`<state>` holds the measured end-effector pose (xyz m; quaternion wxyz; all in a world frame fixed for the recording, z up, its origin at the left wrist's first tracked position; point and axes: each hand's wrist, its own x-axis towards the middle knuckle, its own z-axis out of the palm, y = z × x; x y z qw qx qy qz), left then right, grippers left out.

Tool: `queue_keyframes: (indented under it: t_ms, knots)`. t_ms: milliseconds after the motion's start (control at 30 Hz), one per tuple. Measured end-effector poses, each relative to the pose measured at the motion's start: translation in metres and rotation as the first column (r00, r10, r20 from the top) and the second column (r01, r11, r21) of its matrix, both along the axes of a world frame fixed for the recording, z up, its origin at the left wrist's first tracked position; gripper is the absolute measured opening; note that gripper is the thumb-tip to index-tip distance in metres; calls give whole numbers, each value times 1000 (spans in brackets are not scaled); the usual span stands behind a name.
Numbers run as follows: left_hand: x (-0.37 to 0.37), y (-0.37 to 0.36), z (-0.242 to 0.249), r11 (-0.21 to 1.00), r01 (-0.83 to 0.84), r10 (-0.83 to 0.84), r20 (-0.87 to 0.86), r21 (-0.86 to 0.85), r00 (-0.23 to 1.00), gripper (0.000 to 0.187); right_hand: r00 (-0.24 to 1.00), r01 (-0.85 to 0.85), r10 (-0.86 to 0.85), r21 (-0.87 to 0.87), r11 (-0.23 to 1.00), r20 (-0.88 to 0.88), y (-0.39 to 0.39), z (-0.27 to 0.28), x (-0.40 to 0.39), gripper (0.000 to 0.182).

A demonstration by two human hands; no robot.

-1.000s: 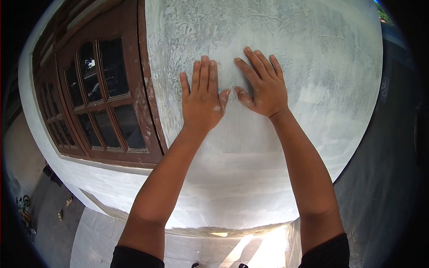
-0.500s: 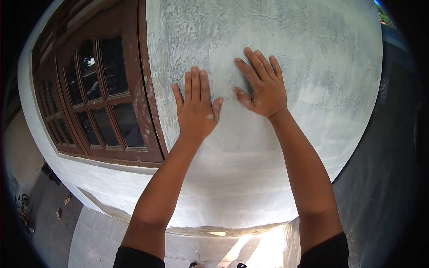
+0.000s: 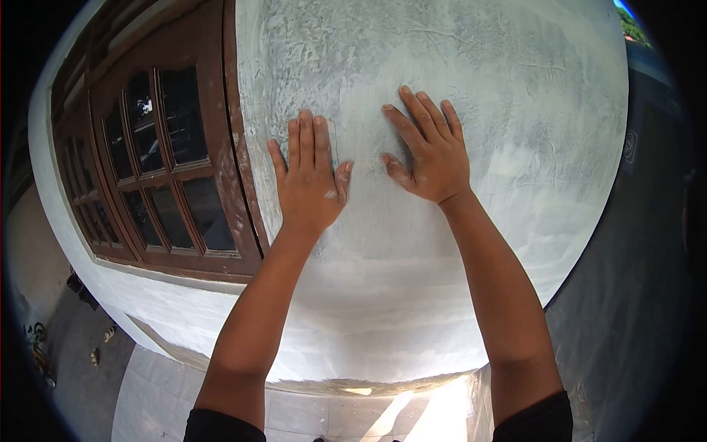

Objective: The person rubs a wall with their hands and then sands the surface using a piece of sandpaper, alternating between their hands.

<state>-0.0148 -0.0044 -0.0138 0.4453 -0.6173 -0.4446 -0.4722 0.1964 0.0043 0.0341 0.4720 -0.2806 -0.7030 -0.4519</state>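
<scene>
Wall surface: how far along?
Likely partway. The lower wall looks paler and smoother. In hand: the left hand and right hand against the upper wall. Probably remaining: rough, mottled grey patches beside the brown window frame.

Brown-framed window (image 3: pixel 160 177), sunlit tiled floor (image 3: pixel 298 414)

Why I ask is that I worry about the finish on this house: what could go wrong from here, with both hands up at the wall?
The left hand, pale residue on its thumb, is close to the brown window frame, so it might smear the wood, which already carries pale marks.

The right hand is bare, and the wall has rough ridges higher up, which could scrape skin.
</scene>
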Motion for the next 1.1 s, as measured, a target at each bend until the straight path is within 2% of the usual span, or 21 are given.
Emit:
queue_keyframes:
  t_ms: [133,233,300,333,367,433,500,600,633,667,767,833,933,1033,1100]
  knots:
    - [5,3,-124,995,-62,51,-132,-80,990,67,1000,15,-15,21,1000,-10,1,-1,-1,59]
    - [0,1,-100,997,-66,57,-183,-40,981,66,999,33,-33,3,999,-7,-1,0,-1,59]
    - [-4,-2,-47,998,-29,21,-151,-53,988,65,1000,27,-27,2,1000,-5,0,0,-2,59]
    - [-5,-3,-18,999,-32,30,-81,-29,996,65,999,32,-32,-4,999,-7,0,0,-1,59]
    - [-5,-2,-2,999,-34,34,-10,-5,999,65,999,34,-34,-1,999,-7,-2,0,-1,59]
    - [-6,3,6,999,-42,42,3,16,999,66,1000,17,-17,-36,999,-2,-4,1,-1,59]
    - [-4,3,-10,998,-60,59,28,25,998,67,1000,14,-14,-30,999,4,-3,0,0,59]
    - [6,3,-99,998,-21,16,-84,-54,996,65,1000,13,-13,-18,1000,3,0,-1,0,59]
    - [4,4,-115,999,-6,-1,-144,-49,990,64,1000,27,-27,0,1000,-6,0,-1,-1,59]
    - [3,3,-111,999,-6,-1,-154,-48,988,61,1000,26,-26,2,1000,-12,0,-2,-1,59]
    - [-2,-2,-48,998,-5,-5,-164,-60,986,61,1000,14,-14,-11,1000,0,-1,-2,-1,58]
    - [-3,-4,9,1000,-6,6,-72,-1,997,64,1000,6,-6,3,1000,1,0,-1,-1,57]
    - [-9,3,55,997,-20,19,7,71,1000,66,1000,16,-16,0,1000,4,0,-1,0,57]
    - [-3,3,14,999,-4,4,17,33,1000,67,1000,24,-24,10,1000,-14,-1,-1,-1,59]
    - [1,2,-56,999,-3,1,-70,-35,998,66,1000,17,-17,12,1000,-13,-1,-1,-1,59]
